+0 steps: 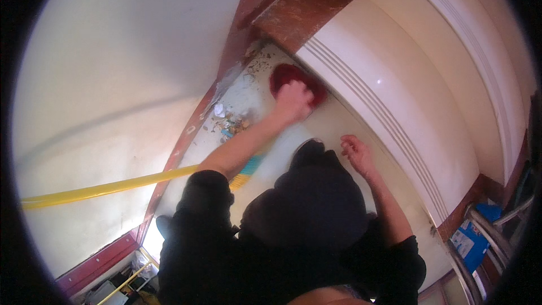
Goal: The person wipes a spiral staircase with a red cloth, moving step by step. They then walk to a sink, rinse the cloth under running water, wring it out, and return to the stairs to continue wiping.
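Note:
My left hand (295, 99) reaches forward and appears to grip a dark red rounded object (284, 75), blurred, low over the floor near the white step riser. Most of its shape lies behind my hand, so I cannot tell exactly what it is. My right hand (355, 150) hangs to the right with loosely curled fingers and nothing visible in them. Left of my left forearm, a pile of debris (237, 125) with a crumpled white scrap (219, 110) lies on the pale floor (277, 165). More dark crumbs (263, 62) are scattered in the far corner.
A yellow pole (114, 185) crosses the left wall (106, 135) behind my left arm, near teal and yellow broom bristles (247, 169). White steps (372, 67) rise on the right. At lower right are metal tubes (487, 228) and a blue package (470, 241).

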Motion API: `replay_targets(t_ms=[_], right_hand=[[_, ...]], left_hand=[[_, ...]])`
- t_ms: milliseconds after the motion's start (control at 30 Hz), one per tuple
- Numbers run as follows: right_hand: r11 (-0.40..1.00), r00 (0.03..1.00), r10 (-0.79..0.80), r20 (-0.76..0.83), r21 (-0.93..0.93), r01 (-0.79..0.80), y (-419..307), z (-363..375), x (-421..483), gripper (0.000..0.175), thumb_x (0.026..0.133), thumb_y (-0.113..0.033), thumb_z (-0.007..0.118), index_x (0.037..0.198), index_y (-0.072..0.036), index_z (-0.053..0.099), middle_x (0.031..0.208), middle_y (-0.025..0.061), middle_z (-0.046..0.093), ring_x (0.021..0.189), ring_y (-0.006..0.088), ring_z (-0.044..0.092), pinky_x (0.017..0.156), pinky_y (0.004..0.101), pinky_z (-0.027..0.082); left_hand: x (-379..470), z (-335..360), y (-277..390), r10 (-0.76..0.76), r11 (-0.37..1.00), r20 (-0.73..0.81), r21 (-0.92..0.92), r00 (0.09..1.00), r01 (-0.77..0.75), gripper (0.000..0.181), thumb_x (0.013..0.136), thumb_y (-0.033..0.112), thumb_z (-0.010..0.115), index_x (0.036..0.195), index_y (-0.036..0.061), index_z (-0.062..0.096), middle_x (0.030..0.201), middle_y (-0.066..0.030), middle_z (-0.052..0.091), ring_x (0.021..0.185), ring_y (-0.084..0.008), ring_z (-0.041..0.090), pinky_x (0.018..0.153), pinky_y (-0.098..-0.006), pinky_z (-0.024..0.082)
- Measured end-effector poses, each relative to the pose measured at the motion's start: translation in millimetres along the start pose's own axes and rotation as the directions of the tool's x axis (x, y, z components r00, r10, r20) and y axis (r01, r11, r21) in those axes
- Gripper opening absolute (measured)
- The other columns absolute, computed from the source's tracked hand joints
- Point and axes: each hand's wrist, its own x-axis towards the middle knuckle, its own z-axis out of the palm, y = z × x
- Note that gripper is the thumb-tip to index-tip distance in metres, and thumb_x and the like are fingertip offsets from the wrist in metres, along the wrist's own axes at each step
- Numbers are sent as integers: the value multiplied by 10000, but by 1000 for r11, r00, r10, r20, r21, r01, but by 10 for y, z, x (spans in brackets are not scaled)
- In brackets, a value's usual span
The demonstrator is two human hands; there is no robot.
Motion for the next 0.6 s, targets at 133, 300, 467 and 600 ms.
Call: replay_targets(t_ms=[133,300,467,600], right_hand=[[971,993,-104,58,-211,113,27,91,-1,314,933,-196,562,1202,-40,611,1070,207,675,968,346,672,871,393,524],[980,998,-63,10,-190,64,64,49,41,308,922,-183,565,1190,-43,622,1067,195,676,966,347,671,868,393,526],[993,997,-77,2,-85,77,115,142,122,309,943,-207,554,1195,-40,619,1075,202,670,946,340,672,854,393,532],[965,989,-85,125,-237,113,104,275,195,295,966,-225,549,1186,-41,621,1009,151,687,879,247,683,817,368,537]], left_hand=[[-2,505,-65,135,991,-195,46,971,-129,435,795,374,669,1187,184,665,1391,-140,492,1312,-346,398,996,-626,355],[307,195,-976,-432,902,-155,-83,888,424,310,885,163,549,1175,96,636,1284,-215,515,1130,-454,507,991,-501,441],[-51,-726,-729,-435,894,-567,-180,700,410,464,745,141,698,1202,120,618,1261,-179,522,1153,-388,490,960,-486,450],[-142,-917,43,-166,986,-664,-127,729,109,514,648,59,688,1154,139,646,1301,-200,524,1091,-395,517,931,-485,457]])
